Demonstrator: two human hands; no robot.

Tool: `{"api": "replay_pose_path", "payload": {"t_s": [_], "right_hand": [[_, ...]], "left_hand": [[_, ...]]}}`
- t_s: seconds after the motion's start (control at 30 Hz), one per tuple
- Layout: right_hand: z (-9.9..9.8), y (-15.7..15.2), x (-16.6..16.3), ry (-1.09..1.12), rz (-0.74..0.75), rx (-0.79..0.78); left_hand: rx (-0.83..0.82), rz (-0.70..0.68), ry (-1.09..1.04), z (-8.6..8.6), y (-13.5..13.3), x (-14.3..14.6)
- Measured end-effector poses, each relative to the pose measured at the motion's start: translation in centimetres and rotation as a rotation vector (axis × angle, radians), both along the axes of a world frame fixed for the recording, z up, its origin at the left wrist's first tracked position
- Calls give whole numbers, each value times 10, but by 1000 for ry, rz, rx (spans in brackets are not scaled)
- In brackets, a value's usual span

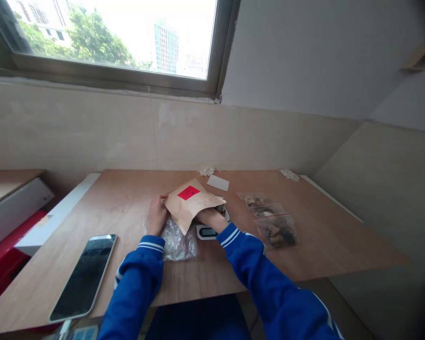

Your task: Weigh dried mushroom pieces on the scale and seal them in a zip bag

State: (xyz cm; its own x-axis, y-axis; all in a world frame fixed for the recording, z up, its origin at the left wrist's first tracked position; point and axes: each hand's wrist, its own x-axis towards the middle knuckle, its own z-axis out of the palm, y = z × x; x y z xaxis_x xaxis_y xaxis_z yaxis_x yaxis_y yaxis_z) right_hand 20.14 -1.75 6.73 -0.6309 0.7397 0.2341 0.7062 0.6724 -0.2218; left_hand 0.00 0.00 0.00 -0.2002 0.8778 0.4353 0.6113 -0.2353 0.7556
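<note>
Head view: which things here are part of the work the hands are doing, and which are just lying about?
In hand:
- brown paper envelope with red label, held by left hand and right hand
- clear plastic zip bags beneath it
- small digital scale under the right hand

Lying about:
- black smartphone
- three clear filled bags
- white card
- white crumpled scraps

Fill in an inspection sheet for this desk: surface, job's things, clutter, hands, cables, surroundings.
Surface: wooden table.
Job's things: brown paper envelope with red sticker, over a small digital scale; clear plastic bag beneath.
Clutter: smartphone, three filled zip bags, white card, paper scraps.
Hands: left hand and right hand both grip the envelope.
Cables: nothing seen.
Surroundings: window, tiled wall.
</note>
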Motion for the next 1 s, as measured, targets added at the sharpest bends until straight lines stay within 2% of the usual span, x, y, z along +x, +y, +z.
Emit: {"api": "replay_pose_path", "payload": {"t_s": [0.27, 0.43, 0.53, 0.6, 0.7, 0.8, 0.9, 1.0], "right_hand": [[46, -26, 10, -27, 130, 15], [61, -34, 21, 49, 130, 21], [64, -43, 29, 177, 76, 94], [64, -51, 32, 346, 61, 112], [66, -63, 37, 644, 22, 63], [66, -71, 44, 884, -116, 10], [57, -72, 54, 1091, -273, -13], [37, -67, 65, 1236, -369, -51]], "left_hand": [[-1, 9, 18, 4, -2, 0], [9, 8, 36, 4, -2, 0], [-6, 13, 38, 3, -2, 0], [-14, 15, 42, 2, -2, 0], [-14, 14, 44, 1, -1, 0], [-12, 19, 45, 0, -1, -1], [-19, 20, 54, 0, -1, -1], [-32, 31, 81, 0, -1, -2]]}}
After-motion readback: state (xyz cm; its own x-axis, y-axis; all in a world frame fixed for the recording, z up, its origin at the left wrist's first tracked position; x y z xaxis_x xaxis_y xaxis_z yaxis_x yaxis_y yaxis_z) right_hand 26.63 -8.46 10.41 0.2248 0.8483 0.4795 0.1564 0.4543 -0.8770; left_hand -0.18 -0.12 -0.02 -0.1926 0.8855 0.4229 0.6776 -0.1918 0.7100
